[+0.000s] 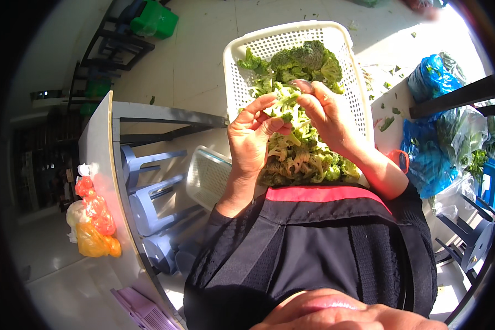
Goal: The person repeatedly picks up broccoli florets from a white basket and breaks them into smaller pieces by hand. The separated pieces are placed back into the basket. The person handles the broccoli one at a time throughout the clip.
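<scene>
A white perforated plastic basket (359,82) stands before me. Small cut broccoli florets (305,161) fill its near part, and larger broccoli heads (305,60) lie towards its far end. Above the florets, my left hand (253,132) pinches a small green broccoli piece (286,99) between its fingers. My right hand (332,111) is at the same piece from the other side, thumb and forefinger close together. Part of a rounded, shiny thing shows at the right fingertips; what it is cannot be told.
A smaller white basket (208,177) stands left of the big one, beside blue plastic stools (148,210). A table (126,206) further left bears knotted plastic bags (95,222). Blue and clear bags of greens (431,152) lie at right. Leaf scraps are scattered on the floor.
</scene>
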Motion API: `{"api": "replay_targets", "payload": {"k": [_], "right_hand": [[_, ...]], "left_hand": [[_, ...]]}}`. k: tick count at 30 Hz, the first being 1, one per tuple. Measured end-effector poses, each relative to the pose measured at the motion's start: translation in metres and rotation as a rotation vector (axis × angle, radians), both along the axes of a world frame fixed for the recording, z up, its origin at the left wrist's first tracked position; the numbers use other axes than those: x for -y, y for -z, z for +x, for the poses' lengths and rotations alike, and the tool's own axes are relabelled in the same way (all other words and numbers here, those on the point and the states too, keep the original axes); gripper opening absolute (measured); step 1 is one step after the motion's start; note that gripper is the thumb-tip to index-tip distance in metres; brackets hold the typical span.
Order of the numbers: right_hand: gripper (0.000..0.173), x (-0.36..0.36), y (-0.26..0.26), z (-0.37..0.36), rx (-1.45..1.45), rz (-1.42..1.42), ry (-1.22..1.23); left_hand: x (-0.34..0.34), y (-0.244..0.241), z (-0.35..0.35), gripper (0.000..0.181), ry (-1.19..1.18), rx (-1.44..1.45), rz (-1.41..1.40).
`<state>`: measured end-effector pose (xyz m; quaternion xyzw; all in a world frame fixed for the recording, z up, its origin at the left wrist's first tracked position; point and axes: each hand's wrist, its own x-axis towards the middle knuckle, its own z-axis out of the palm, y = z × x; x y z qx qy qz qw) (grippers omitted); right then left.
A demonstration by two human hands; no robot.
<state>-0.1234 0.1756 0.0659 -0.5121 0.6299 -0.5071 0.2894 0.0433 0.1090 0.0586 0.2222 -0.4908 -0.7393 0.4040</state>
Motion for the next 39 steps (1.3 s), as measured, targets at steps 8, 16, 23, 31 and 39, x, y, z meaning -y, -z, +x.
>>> {"api": "replay_targets", "payload": {"k": [8, 16, 23, 31, 39], "right_hand": [[0.024, -0.001, -0.007, -0.006, -0.050, -0.111, 0.006], [0.021, 0.001, 0.001, -0.003, -0.053, -0.106, -0.088], [0.021, -0.001, 0.002, 0.004, -0.071, -0.078, -0.172], [0.039, -0.007, -0.002, 0.004, 0.299, 0.206, -0.419], [0.033, 0.004, 0.006, -0.009, 0.088, 0.144, -0.205]], "left_hand": [[0.010, 0.009, 0.007, 0.038, 0.198, -0.166, 0.371], [0.010, 0.007, 0.003, 0.030, 0.230, -0.262, 0.531], [0.007, 0.009, 0.001, 0.030, 0.222, -0.260, 0.524], [0.013, 0.007, 0.002, 0.032, 0.069, -0.131, 0.060], [0.105, 0.013, -0.011, 0.046, -0.174, 0.982, -1.364]]}}
